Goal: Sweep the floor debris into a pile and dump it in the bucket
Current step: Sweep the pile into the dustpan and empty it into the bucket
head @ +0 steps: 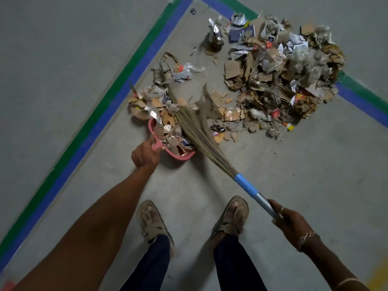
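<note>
Pink plastic dustpan (185,157) sits on the concrete floor (273,175), mouth toward the debris, heaped with cardboard scraps and foil. Left hand (144,154) grips its handle, fingers curled round it. Right hand (287,223) holds the grass broom (201,141) by the metal shaft, fingers wrapped round it. The bristles lie across the pan's right side and over the loose scatter (144,106) at its mouth. Main debris pile (283,66) lies apart, up and to the right, overlapping the blue-and-green floor tape (101,122). Bucket: not in view.

Judgement: the step in hand is loading the pan. The pan looks near full, so more strokes would likely spill scraps over the rim. Better to press the front lip flat to the floor, draw short strokes toward the pan, then lift it level for the carry. Plastic film and foil may slide off; trapping the load under the bristles during the lift should help. Several more pan-loads appear needed.
</note>
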Tool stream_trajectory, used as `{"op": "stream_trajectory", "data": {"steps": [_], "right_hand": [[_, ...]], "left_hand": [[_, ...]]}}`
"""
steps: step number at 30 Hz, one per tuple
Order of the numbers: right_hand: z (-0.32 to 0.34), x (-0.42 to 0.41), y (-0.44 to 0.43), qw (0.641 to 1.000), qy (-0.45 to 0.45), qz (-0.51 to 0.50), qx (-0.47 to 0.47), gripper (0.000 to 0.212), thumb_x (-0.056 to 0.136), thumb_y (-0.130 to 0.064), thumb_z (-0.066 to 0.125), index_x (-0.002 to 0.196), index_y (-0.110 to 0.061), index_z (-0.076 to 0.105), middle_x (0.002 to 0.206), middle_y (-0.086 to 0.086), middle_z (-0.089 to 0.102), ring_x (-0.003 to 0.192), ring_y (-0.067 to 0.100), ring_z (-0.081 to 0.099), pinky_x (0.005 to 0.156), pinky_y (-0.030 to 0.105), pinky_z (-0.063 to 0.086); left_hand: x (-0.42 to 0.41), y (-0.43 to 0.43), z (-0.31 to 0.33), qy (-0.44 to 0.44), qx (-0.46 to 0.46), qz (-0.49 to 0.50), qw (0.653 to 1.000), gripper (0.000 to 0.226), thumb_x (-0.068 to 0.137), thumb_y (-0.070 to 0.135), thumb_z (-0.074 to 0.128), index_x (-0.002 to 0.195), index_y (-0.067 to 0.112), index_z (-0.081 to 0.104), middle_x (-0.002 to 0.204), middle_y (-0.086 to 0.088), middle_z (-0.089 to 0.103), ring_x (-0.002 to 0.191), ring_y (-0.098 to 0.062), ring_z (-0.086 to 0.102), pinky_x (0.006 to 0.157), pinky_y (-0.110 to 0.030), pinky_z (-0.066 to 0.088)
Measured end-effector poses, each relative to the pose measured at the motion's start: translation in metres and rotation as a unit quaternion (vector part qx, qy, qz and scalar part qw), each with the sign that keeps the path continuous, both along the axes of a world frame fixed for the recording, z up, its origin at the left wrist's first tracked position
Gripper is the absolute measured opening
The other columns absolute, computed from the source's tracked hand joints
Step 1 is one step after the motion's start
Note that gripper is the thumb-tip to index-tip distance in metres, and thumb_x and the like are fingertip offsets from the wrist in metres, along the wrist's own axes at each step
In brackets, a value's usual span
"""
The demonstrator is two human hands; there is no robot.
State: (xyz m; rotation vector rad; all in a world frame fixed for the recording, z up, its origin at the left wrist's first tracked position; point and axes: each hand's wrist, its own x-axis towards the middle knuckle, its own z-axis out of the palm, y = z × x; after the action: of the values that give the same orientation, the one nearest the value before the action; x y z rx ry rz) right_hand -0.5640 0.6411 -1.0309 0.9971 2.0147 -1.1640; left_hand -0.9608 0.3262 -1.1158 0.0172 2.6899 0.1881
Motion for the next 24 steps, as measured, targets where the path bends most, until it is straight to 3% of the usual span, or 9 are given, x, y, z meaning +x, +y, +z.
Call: {"op": "stream_trajectory", "data": {"steps": [7,10,14,18,21,24], "right_hand": [[0.024,0.016,-0.018,0.999,0.028,-0.038,-0.012,0.066,0.083,0.007,0.071,0.135,-0.031,0.056,0.123,-0.026,0.064,0.114,-0.019,0.052,0.092,-0.002,0.035],[0.04,0.025,-0.02,0.997,0.039,-0.056,-0.025,0.065,0.082,0.011,0.07,0.134,-0.027,0.057,0.122,-0.035,0.061,0.115,-0.017,0.053,0.095,0.0,0.035],[0.081,0.021,-0.015,0.997,0.059,-0.031,-0.033,0.064,0.081,0.011,0.072,0.135,-0.022,0.059,0.126,-0.025,0.064,0.121,-0.007,0.055,0.098,0.003,0.036],[0.129,0.008,0.001,0.996,0.077,-0.013,-0.042,0.062,0.081,0.012,0.071,0.135,-0.016,0.06,0.125,-0.012,0.068,0.114,-0.018,0.053,0.094,0.0,0.036],[0.165,-0.001,0.013,0.995,0.088,0.014,-0.04,0.063,0.081,0.012,0.07,0.134,-0.019,0.06,0.124,-0.024,0.065,0.115,-0.012,0.056,0.094,0.001,0.037],[0.205,-0.013,0.023,0.994,0.096,0.039,-0.029,0.066,0.08,0.013,0.07,0.134,-0.023,0.059,0.124,-0.028,0.063,0.112,-0.018,0.055,0.092,-0.001,0.037]], "left_hand": [[0.015,-0.006,0.024,0.02,0.039,0.003,0.999,0.06,0.088,0.064,0.06,0.14,0.036,0.054,0.104,-0.008,0.074,0.094,-0.033,0.068,0.079,-0.038,0.051],[0.021,-0.012,0.046,0.02,0.069,0.026,0.997,0.066,0.085,0.064,0.065,0.144,0.038,0.051,0.11,-0.008,0.073,0.101,-0.033,0.067,0.082,-0.038,0.05],[0.019,-0.02,0.098,0.039,0.085,0.047,0.994,0.067,0.085,0.067,0.064,0.144,0.039,0.051,0.117,-0.007,0.072,0.105,-0.032,0.067,0.083,-0.036,0.049],[0.017,-0.033,0.157,0.051,0.073,0.073,0.993,0.067,0.084,0.068,0.063,0.143,0.039,0.051,0.114,-0.007,0.072,0.102,-0.031,0.067,0.08,-0.036,0.05],[0.022,-0.041,0.207,0.067,0.076,0.109,0.989,0.068,0.083,0.069,0.064,0.143,0.04,0.052,0.114,-0.007,0.073,0.101,-0.032,0.067,0.079,-0.036,0.049],[0.035,-0.048,0.255,0.077,0.079,0.138,0.984,0.066,0.083,0.065,0.067,0.142,0.039,0.053,0.113,-0.007,0.072,0.098,-0.032,0.067,0.074,-0.033,0.045]]}}
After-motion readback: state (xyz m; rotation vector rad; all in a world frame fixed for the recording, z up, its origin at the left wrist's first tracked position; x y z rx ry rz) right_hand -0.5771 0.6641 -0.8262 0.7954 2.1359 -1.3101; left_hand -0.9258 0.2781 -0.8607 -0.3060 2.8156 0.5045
